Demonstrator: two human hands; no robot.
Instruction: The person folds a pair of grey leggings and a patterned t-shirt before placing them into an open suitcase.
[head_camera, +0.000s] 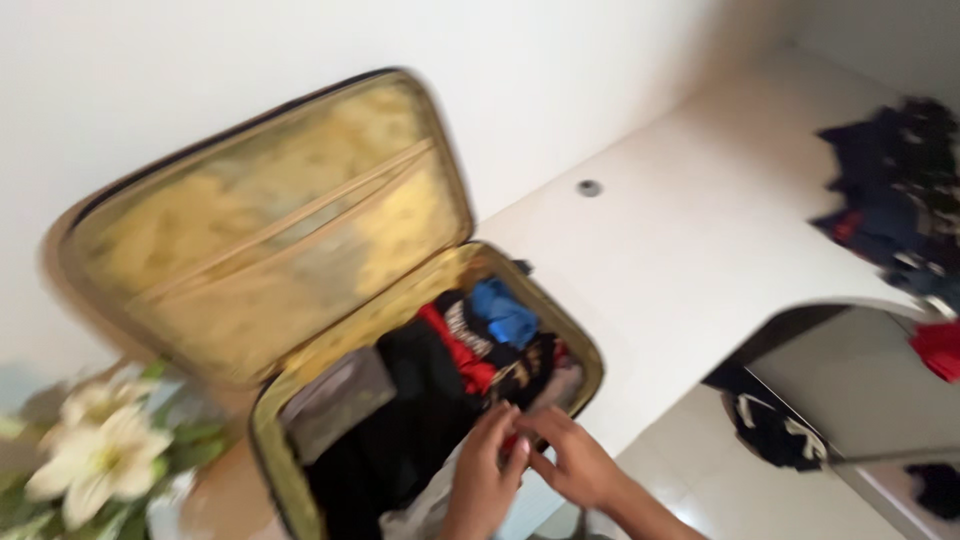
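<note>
White flowers (95, 450) stand at the lower left, and dark clothes (895, 190) lie heaped on the white counter (690, 240).

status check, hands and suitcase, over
Left hand and right hand together over clothes in open suitcase; grip unclear, blurred. Nothing blocking.

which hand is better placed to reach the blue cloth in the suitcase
Probably left. The left hand lies over the suitcase clothes, below the blue cloth; the right hand sits at the near rim, further out.
</note>
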